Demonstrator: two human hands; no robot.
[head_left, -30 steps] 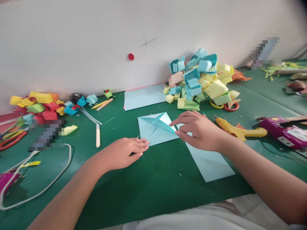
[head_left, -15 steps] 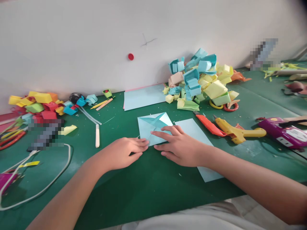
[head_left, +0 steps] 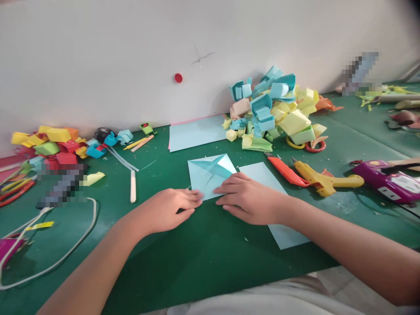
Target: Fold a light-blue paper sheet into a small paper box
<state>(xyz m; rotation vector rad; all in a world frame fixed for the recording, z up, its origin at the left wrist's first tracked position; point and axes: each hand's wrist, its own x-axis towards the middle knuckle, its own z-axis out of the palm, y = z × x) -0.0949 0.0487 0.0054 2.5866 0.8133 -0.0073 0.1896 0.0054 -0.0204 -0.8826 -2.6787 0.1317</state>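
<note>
Touching folded blue paper (head_left: 208, 169) with left hand (head_left: 169, 210), laid flat at the near left corner, and right hand (head_left: 247, 199), loosely stretched out, near right.

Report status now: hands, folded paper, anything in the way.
Left hand on near corner of folded blue paper; right hand over its near edge. Creases showing. Loose blue sheet alongside, partly covered by right hand.

The right hand (head_left: 247, 199) partly hides folded paper (head_left: 198, 175); left edge crops purple object (head_left: 5, 247).
</note>
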